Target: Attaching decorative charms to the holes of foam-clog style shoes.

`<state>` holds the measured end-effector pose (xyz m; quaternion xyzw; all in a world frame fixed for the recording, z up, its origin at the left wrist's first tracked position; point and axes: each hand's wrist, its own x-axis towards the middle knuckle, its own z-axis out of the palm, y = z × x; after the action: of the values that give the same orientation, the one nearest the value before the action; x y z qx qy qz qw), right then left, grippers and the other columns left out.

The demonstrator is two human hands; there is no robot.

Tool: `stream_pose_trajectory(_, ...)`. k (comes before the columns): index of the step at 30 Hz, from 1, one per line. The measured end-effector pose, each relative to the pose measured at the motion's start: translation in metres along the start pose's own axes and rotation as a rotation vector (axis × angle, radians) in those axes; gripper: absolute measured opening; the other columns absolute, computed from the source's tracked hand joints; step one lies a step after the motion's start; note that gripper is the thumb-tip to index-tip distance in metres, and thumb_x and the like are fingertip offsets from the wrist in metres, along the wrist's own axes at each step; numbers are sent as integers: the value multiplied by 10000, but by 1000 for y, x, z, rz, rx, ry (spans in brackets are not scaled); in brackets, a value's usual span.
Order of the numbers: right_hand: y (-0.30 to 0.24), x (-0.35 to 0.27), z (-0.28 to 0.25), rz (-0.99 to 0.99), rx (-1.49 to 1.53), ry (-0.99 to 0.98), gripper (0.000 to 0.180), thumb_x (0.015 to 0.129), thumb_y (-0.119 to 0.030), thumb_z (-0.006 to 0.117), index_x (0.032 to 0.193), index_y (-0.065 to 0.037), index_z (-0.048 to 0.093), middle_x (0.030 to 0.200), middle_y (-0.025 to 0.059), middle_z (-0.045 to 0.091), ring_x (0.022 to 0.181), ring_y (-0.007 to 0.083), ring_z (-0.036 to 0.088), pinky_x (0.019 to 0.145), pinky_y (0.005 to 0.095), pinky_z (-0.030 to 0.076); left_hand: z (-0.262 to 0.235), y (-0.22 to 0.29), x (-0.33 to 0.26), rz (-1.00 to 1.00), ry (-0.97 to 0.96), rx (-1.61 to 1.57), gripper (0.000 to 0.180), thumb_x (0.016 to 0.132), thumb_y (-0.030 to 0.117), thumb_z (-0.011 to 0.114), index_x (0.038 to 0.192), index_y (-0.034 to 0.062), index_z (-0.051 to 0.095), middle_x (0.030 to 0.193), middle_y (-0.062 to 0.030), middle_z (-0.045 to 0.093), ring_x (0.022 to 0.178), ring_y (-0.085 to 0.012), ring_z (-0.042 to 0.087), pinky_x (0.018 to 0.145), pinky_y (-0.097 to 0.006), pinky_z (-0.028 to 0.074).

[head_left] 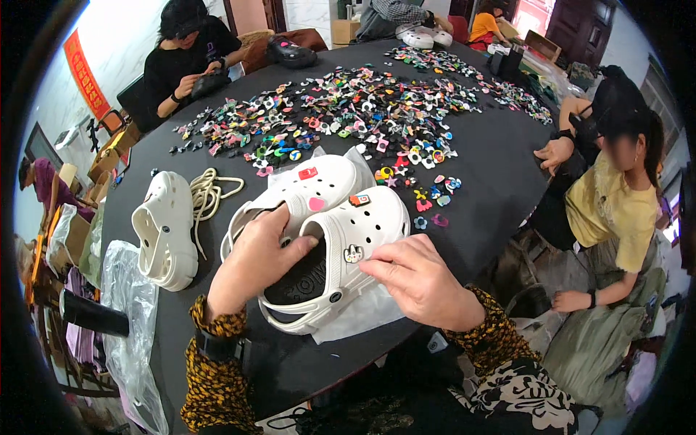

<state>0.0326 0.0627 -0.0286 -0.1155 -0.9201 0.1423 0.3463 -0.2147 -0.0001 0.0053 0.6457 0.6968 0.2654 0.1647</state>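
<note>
In front of me a white clog (377, 232) with a dark insole rests on a second white clog (322, 180), both over white wrapping. My left hand (257, 250) is closed on the front clog's opening, thumb on the rim and the other fingers partly hidden inside. Fingers pinched, my right hand (428, 279) is at a small white animal-face shoe charm (353, 254) on the clog's upper; the fingertips meet the charm's edge. A red-and-black charm (359, 200) sits higher on this clog. On the other are a red charm (308, 173) and a pink charm (317, 204).
A large pile of colourful shoe charms (348, 109) spreads across the dark table (493, 196). To the left are another white clog (168, 232), a coiled cream cord (210, 192) and clear plastic (130, 304). People sit around the table, one handling a black clog (210, 85).
</note>
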Motion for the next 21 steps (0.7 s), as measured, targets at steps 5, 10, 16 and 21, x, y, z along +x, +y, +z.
stream_pose_trajectory(5,-2,-13,-6,9,-25,40,347,709,11,648,1050,-54,648,978,51,590,872,228,569,810,363,406,-1,6,-11,141,95,268,323,763,256,712,824,-22,560,817,-199,596,777,-375,579,685,-444,455)
stream_pose_trajectory(10,6,-35,-16,72,-69,31,337,707,18,651,1037,-49,653,960,49,602,835,220,579,796,358,409,7,5,-9,150,128,319,271,751,197,701,812,-20,551,795,-179,569,803,-370,564,692,-435,447)
stream_pose_trajectory(16,9,-59,-28,156,-91,47,316,714,28,642,1022,-40,653,928,55,615,837,225,588,790,364,414,9,9,-5,99,140,279,181,753,145,647,712,-2,550,751,-181,590,711,-380,580,645,-461,453)
stream_pose_trajectory(21,10,-69,-35,209,-70,93,309,723,31,631,1022,-43,650,901,58,621,832,235,597,792,371,413,1,11,-7,71,215,290,170,736,120,644,696,-12,545,733,-192,578,706,-385,572,633,-458,445)
